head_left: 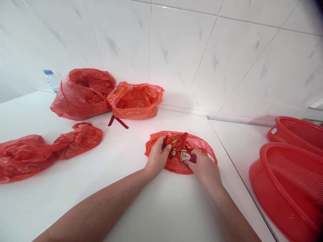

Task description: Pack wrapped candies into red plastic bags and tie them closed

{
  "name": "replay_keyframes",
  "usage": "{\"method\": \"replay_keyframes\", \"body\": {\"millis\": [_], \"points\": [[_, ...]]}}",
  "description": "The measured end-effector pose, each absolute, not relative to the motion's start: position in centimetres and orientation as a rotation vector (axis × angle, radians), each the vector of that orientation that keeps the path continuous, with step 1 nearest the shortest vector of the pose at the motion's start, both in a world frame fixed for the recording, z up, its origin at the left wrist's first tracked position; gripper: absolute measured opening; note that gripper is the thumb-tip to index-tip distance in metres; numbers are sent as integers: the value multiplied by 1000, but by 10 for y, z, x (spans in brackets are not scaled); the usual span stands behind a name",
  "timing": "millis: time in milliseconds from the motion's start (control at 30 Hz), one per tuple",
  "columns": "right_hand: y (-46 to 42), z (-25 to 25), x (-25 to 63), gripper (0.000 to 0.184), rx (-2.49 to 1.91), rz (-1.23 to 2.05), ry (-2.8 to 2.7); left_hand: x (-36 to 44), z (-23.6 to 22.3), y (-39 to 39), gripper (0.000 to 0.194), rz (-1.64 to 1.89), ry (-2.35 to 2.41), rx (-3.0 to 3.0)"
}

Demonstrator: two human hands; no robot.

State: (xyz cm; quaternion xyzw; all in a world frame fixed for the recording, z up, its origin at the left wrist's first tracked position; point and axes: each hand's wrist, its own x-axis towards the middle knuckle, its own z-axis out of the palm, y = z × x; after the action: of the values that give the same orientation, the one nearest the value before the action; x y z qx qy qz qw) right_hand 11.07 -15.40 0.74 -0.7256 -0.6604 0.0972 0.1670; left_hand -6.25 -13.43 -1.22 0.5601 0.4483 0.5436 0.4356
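Observation:
A red plastic bag [180,168] lies opened out on the white table, with small wrapped packets on it. My left hand [158,155] grips a red packet with gold print [176,139] at its left edge, thumb on top. Between the thumb and fingers of my right hand [205,168] is a small wrapped snack [187,156] with a pale end and a round white label. Its right end is hidden by my fingers. Another small red wrapper [188,146] shows between the two hands.
Two red plastic bags, one large [75,101] and one smaller [136,112], stand against the tiled wall beside a clear bottle [51,80]. Dark red strips [121,123] lie before them. Knotted red bags [78,139] lie left. Red baskets [267,174] stand right, past a table seam.

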Motion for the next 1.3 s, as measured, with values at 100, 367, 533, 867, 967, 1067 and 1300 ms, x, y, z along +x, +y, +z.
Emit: {"method": "replay_keyframes", "body": {"millis": [100,367,533,867,967,1067,1300], "points": [[-155,4,112,18,-1973,157,-1904,-62,-10,-135,16,1400,1104,1356],[-160,6,108,10,-1807,138,-1970,-62,-7,-134,14,1431,1048,1314],[-161,8,107,9,-1732,249,-1903,-62,-7,-133,17,1459,1026,1306],[-153,-1,122,34,-1939,129,-1849,-62,-8,-132,16,1414,1035,1263],[-155,2,120,31,-1894,100,-1849,-62,-8,-132,15,1402,1047,1265],[-157,2,114,34,-1750,81,-1912,-62,-8,-131,14,1418,1027,1267],[-156,-4,107,30,-1715,299,-2091,-62,-11,-129,14,1406,1065,1298]]}}
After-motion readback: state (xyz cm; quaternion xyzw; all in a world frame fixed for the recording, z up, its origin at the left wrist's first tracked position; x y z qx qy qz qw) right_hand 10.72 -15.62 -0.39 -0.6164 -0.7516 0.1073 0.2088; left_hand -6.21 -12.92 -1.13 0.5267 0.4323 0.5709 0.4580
